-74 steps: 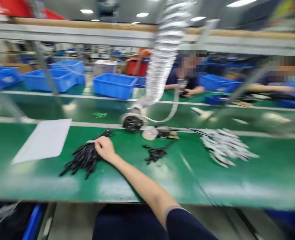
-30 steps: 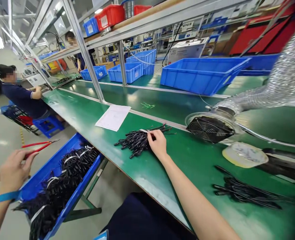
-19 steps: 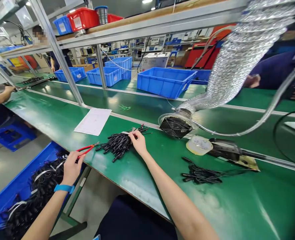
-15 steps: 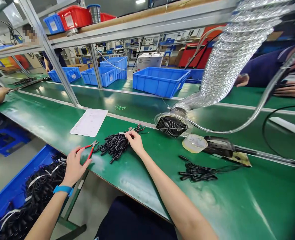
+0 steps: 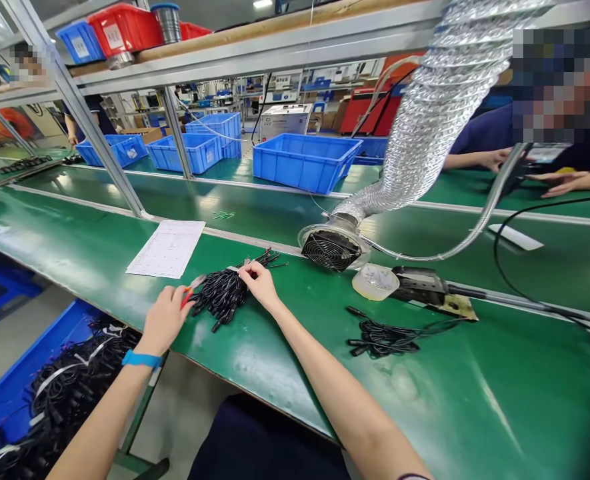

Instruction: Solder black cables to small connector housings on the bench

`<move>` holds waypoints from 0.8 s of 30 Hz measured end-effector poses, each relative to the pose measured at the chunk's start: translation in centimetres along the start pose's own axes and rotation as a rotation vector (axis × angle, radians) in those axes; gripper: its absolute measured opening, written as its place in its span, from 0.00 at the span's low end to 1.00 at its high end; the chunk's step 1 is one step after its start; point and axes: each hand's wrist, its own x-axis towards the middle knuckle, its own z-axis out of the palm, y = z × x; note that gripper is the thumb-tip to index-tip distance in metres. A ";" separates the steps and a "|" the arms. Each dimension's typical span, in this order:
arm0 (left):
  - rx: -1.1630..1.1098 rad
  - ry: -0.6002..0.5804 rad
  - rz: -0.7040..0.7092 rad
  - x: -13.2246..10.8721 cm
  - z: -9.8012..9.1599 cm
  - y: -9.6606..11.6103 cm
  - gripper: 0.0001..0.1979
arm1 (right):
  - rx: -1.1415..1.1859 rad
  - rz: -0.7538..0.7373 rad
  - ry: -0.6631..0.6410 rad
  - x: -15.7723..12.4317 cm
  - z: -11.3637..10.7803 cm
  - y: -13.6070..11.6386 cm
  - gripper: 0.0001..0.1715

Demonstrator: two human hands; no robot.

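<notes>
- The cable bundle [image 5: 222, 293] lies on the tabletop [image 5: 269, 373], to the left of the fan [image 5: 329, 250] and a little nearer you.
- Your right hand [image 5: 259, 283] is nearly closed, thumb and fingertips pinching the bundle beside its pale band [image 5: 233, 269].
- Your left hand [image 5: 165, 319], farther left of the fan, is curled around the red-handled cutters [image 5: 187, 297]; their tips point toward the bundle, but whether they touch it is hard to tell from this view.
- Expect the bundle to feel soft and floppy, with modest weight pulling toward the loops and the black plugs [image 5: 218, 325] fanned out on your side.
- The gathered neck at the band looks like your best hold: there the cables sit tight together and should move as one.
- The jackets look smooth, so single strands may slide out of a loose pinch; a firm one should serve you better.
- Treat the thin wire ends [image 5: 269, 255], pointing toward the fan, as the fragile part; don't take hold there, since they probably bend easily.
</notes>
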 end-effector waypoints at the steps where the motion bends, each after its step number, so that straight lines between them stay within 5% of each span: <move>1: 0.001 -0.007 0.047 1.0 -0.5 1.4 0.20 | 0.001 0.002 -0.001 0.0 0.0 0.0 0.14; 6: 0.124 0.019 0.185 5.2 -2.5 5.3 0.18 | -0.012 0.008 -0.002 -0.1 -0.2 -0.1 0.14; 17: 0.133 0.054 0.183 6.7 -2.7 6.6 0.20 | -0.017 0.010 0.019 0.3 0.0 0.0 0.14; 24: 0.115 -0.069 0.201 6.8 -1.4 5.8 0.22 | -0.049 0.000 0.028 0.2 0.0 -0.2 0.14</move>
